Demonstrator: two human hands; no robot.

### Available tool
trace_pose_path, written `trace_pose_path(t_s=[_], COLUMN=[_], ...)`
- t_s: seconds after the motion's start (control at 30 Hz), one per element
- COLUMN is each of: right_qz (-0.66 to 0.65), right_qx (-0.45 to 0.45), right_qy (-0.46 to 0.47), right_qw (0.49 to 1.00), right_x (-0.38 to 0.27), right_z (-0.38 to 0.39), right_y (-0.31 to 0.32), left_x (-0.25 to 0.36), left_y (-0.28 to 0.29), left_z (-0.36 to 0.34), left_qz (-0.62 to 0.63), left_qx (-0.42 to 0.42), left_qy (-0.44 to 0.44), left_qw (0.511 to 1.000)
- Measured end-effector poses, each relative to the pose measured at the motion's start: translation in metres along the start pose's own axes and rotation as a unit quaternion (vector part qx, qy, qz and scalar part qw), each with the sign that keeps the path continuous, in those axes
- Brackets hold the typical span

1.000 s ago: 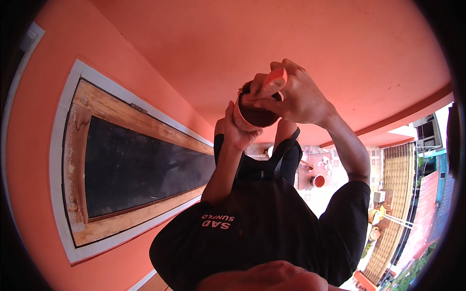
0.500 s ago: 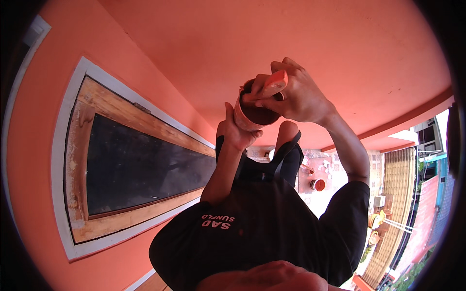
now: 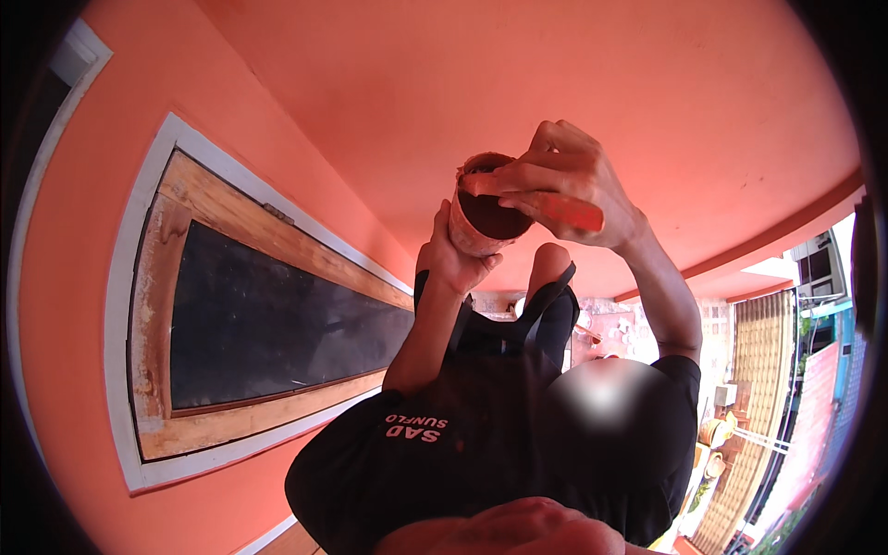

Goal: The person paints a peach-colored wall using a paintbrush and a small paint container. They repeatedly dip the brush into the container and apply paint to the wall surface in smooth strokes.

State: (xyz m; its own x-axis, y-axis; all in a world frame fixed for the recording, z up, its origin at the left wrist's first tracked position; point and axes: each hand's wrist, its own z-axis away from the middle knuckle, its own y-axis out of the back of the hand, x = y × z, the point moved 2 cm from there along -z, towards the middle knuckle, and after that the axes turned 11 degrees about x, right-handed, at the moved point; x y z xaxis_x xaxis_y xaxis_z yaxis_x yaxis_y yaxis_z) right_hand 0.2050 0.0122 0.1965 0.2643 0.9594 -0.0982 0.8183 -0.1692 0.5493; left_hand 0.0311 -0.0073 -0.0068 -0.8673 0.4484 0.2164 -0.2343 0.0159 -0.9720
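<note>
My left hand (image 3: 460, 266) is wrapped round a small, paint-smeared pot (image 3: 474, 238) from its left and underside, with the mouth of the pot facing me. Dark reddish paint coats its inside. A paintbrush (image 3: 575, 214) is pinched between the fingers and thumb of my right hand (image 3: 581, 176). Its orange-stained handle points right, away from the pot. The brush head lies at the pot's mouth, near the far inner side, and the fingers partly cover it. Both hands are raised in front of the orange wall (image 3: 444, 74).
A wooden-framed dark window (image 3: 277, 314) with a white surround (image 3: 120, 305) is in the wall on the left. Far below, a tiled floor (image 3: 615, 326) shows beyond my knees. A bamboo-like screen (image 3: 760, 370) and yellow containers (image 3: 714, 432) are at the lower right.
My right hand has turned, swinging the brush handle from pointing up and right to pointing right and slightly down. The pot has barely moved.
</note>
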Motion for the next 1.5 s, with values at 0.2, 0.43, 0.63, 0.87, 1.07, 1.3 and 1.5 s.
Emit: trace_pose_path(t_s=[0.2, 0.43, 0.63, 0.87, 1.07, 1.3, 1.5], right_qz=[0.078, 0.123, -0.077, -0.287, -0.393, -0.443, -0.474], right_qx=[0.028, 0.105, 0.164, 0.198, 0.296, 0.354, 0.337], right_qy=[0.027, -0.024, -0.268, -0.432, -0.426, -0.501, -0.527], right_qw=[0.996, 0.987, 0.946, 0.832, 0.76, 0.653, 0.62], right_x=[-0.005, -0.007, -0.006, 0.012, 0.027, 0.054, 0.061], right_z=[-0.001, -0.007, -0.007, -0.013, -0.02, -0.027, -0.038], right_y=[0.001, 0.003, 0.008, -0.013, -0.016, -0.018, -0.025], left_x=[0.004, 0.01, 0.013, 0.027, 0.047, 0.059, 0.073], left_y=[-0.024, -0.026, -0.013, -0.024, -0.038, -0.069, -0.097], left_z=[-0.005, -0.013, -0.011, -0.018, -0.019, -0.019, -0.028], left_qz=[0.02, -0.01, -0.009, -0.082, -0.1, -0.08, -0.099], left_qx=[-0.029, -0.004, 0.047, 0.091, 0.068, 0.081, 0.064], left_qy=[-0.009, -0.02, -0.045, -0.115, -0.17, -0.186, -0.213], left_qw=[0.999, 1.0, 0.998, 0.986, 0.978, 0.976, 0.97])
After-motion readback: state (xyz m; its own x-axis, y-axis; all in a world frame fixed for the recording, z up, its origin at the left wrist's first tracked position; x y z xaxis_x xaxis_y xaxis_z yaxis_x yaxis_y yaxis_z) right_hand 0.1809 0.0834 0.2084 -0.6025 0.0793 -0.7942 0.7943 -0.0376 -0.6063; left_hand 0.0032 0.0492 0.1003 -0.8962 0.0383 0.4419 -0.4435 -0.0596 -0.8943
